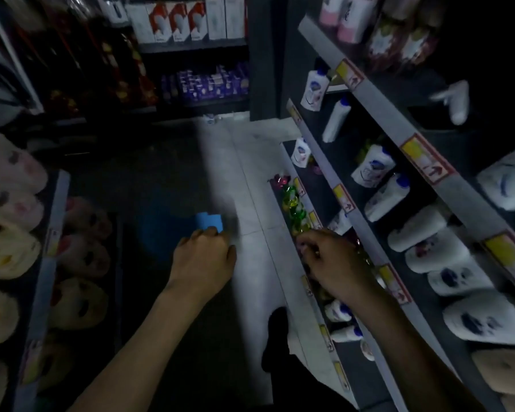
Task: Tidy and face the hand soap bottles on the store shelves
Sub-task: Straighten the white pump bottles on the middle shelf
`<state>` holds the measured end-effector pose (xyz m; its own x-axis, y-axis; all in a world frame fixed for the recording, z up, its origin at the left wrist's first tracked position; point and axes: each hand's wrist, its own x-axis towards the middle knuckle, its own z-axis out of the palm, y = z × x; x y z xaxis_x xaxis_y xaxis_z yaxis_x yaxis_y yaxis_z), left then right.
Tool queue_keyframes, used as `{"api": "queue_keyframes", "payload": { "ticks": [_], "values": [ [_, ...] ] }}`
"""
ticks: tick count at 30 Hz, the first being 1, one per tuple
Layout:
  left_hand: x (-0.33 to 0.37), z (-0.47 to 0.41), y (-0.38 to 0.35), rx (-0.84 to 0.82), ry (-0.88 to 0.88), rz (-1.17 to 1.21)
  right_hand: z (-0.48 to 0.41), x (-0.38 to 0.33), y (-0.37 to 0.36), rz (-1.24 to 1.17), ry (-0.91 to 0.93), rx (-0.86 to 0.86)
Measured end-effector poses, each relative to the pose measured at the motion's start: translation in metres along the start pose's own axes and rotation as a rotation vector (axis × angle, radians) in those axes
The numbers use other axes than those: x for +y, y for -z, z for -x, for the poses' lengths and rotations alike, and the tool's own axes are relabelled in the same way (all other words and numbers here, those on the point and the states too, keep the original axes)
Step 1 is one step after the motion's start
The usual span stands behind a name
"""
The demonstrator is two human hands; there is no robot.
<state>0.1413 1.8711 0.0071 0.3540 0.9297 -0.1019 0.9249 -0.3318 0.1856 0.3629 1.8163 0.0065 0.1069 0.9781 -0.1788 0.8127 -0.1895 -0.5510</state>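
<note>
Green soap bottles (293, 203) upright (blurred), right hand (335, 263) gripping one; left hand (204, 260) grips cloth (209, 223).

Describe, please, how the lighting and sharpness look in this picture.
Head view: dim overall, with one pale lit strip of floor; shelf edges bow from the wide lens; the left hand and its blue item are motion-blurred; coloured bottles glint.
</note>
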Motion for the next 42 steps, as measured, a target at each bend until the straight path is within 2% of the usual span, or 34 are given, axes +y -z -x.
{"api": "queue_keyframes", "payload": {
  "ticks": [6,9,19,26,30,37,42],
  "values": [
    [0.021,-0.114,0.019,-0.049,0.106,-0.050,-0.126,0.025,0.026,-0.116,0.032,0.029],
    [0.020,-0.163,0.034,-0.068,0.138,-0.088,-0.188,0.027,0.027,-0.155,0.050,-0.017],
    [-0.045,-0.323,0.045,-0.115,0.268,-0.072,-0.371,0.009,0.025,-0.165,0.093,-0.102],
    [-0.084,-0.463,0.058,-0.092,0.199,0.013,-0.501,-0.013,0.055,-0.114,0.073,-0.106],
    [-0.097,-0.535,0.068,-0.076,0.125,0.017,-0.568,-0.018,0.070,-0.153,0.058,-0.051],
    [-0.091,-0.646,0.072,-0.044,0.017,-0.037,-0.655,-0.001,0.080,-0.185,0.009,0.024],
    [-0.086,-0.701,0.070,-0.002,-0.055,-0.039,-0.703,0.008,0.082,-0.180,-0.035,-0.026]
  ]
}}
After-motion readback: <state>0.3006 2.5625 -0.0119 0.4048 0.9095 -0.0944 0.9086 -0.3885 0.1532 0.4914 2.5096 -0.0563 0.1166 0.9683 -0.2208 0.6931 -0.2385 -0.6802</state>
